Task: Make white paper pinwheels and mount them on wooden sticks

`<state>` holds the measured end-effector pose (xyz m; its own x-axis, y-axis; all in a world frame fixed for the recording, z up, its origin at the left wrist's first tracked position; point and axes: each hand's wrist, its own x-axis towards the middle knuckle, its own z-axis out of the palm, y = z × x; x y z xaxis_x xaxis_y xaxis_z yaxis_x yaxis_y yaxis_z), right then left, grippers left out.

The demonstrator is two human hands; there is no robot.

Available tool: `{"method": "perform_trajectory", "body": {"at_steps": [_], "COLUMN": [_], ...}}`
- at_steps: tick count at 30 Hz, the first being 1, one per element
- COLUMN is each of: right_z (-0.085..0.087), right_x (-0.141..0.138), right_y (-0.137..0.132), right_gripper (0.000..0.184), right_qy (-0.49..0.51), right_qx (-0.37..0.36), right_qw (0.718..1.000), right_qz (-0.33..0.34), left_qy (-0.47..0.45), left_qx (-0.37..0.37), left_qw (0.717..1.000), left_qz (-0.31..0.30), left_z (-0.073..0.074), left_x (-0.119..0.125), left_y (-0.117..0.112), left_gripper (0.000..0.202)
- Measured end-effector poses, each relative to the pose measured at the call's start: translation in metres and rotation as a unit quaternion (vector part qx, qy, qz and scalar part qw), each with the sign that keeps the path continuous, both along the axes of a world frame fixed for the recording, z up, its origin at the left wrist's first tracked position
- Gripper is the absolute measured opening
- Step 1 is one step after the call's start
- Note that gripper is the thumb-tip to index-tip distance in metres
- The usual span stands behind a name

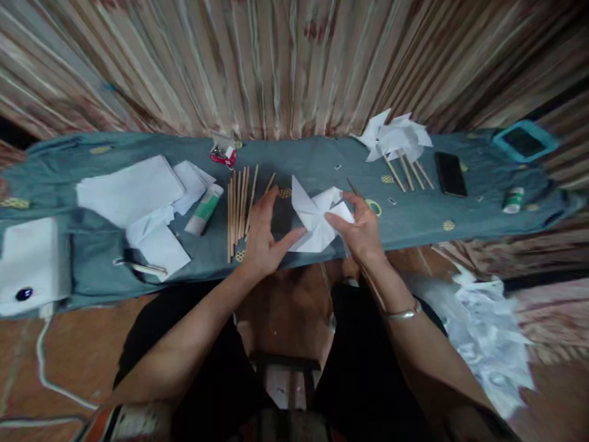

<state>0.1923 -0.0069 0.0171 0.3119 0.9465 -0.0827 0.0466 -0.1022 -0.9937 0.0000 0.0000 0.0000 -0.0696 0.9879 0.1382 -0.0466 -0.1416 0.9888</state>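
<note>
The white paper pinwheel [317, 224] is between the fingers of your two hands, near the front edge of the blue cloth [317, 161]. Your right hand [363, 232] is closed on its right side, with the thumb on top and the other fingers at the far edge, so it has a pinch of paper. Your left hand [263, 240] is wide open, the thumb and pointing finger far apart; its thumb is at the pinwheel's left edge, but I can't tell if it presses there. One loose stick [270, 182] lies by your left pointing fingertip, and a row of sticks [237, 209] lies just left of those fingers. Left of the row is a glue stick [205, 210], and farther left of your fingers are white papers [131, 187]. A small red box [223, 151] sits beyond the row, up and left from your left fingertips. Just right of your right fingers is a small yellow ring [374, 207]. Farther out, up and right of them, other pinwheels [391, 138] lie on their sticks, with a black phone [451, 174] beside them. Well to the right of your right fingers is a second glue stick [514, 200]. Far left of your left fingers is a white machine [30, 261] with a white cord [42, 359].
</note>
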Motion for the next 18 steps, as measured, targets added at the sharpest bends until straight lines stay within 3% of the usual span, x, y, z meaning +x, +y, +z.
{"method": "perform_trajectory", "body": {"at_steps": [3,6,8,12,18], "right_z": [-0.001,-0.006,-0.011,-0.02,-0.01], "right_x": [-0.003,-0.008,-0.011,-0.015,-0.019], "right_y": [-0.002,-0.006,-0.008,-0.013,-0.019], "right_gripper": [0.079,0.075,0.07,0.061,0.052], "right_qy": [-0.007,-0.022,-0.043,-0.103,-0.194], "right_qx": [0.014,0.025,0.033,0.055,0.049], "right_qw": [1.0,0.999,0.997,0.991,0.978], "right_qz": [0.011,0.031,0.047,0.065,0.061], "left_qy": [-0.083,-0.161,-0.192,-0.214,-0.187], "left_qx": [-0.106,-0.199,-0.233,-0.245,-0.227], "left_qw": [0.982,0.945,0.934,0.939,0.954], "left_qz": [-0.13,-0.202,-0.19,-0.115,-0.058], "left_z": [-0.002,-0.001,-0.001,-0.003,-0.009], "left_x": [0.008,0.015,0.02,0.026,0.029], "left_y": [-0.003,-0.007,-0.01,-0.013,-0.012], "left_gripper": [0.062,0.048,0.041,0.034,0.028]}}
